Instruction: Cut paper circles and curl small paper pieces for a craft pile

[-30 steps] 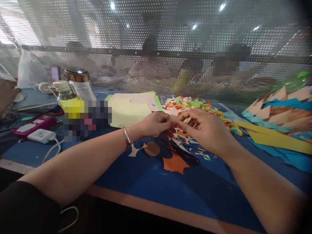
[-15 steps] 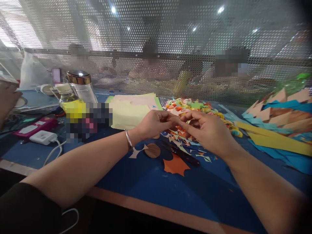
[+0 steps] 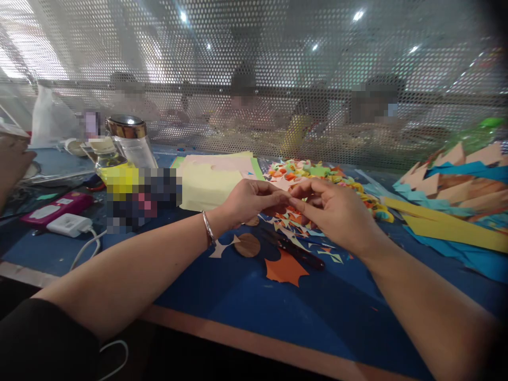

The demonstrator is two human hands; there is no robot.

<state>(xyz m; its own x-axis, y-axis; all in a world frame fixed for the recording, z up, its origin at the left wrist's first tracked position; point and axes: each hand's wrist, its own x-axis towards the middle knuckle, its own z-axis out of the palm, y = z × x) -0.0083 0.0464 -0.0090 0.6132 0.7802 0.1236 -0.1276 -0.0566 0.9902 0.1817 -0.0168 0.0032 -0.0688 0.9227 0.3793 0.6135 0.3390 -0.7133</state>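
My left hand [image 3: 254, 201] and my right hand [image 3: 329, 209] meet fingertip to fingertip above the blue table. Both are closed in a pinch, and whatever sits between the fingers is too small or hidden to name. Below them lies an orange paper scrap [image 3: 286, 267] with curved cut-outs, beside a dark-handled tool [image 3: 304, 253] partly covered by shadow and scraps. A brown wood-look disc [image 3: 247, 245] rests to its left, next to a pale paper offcut [image 3: 224, 245]. Behind my hands is a heap of small coloured paper pieces [image 3: 317, 170].
Pale paper sheets [image 3: 206, 185] lie behind my left hand. At left stand a glass flask [image 3: 133, 143] and a yellow-labelled bottle [image 3: 115, 169], near a white charger [image 3: 69, 224] with its cable. Folded paper strips [image 3: 456, 185] pile up at right. Another person's hand [image 3: 14, 159] shows far left.
My fingertips have shifted slightly against each other, the left ones now more closely pinched. The things on the table lie as before; the view has moved a touch.
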